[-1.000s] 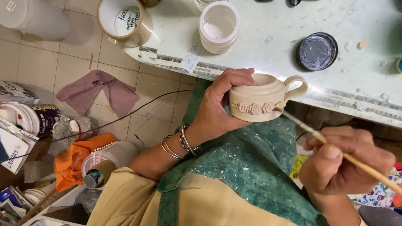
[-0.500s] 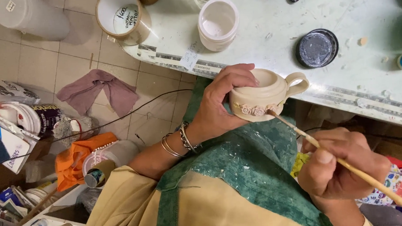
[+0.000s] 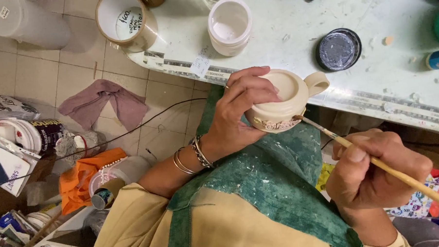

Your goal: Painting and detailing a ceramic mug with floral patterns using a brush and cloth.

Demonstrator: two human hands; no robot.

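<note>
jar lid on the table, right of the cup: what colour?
Black rim with a dull grey, smudged inside; the round lid lies flat on the pale table. Head view, the only one.

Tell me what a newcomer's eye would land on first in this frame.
At centre, the left hand grips a cream ceramic cup with a handle, turned on its side just off the table edge. From lower right, the right hand holds a thin wooden paintbrush with its tip on the cup's relief band. Below both lies a paint-spattered green apron.

Mustard sleeve [image 3: 135, 224], green paint-flecked apron [image 3: 260, 185], wrist bangles [image 3: 191, 156]
</note>
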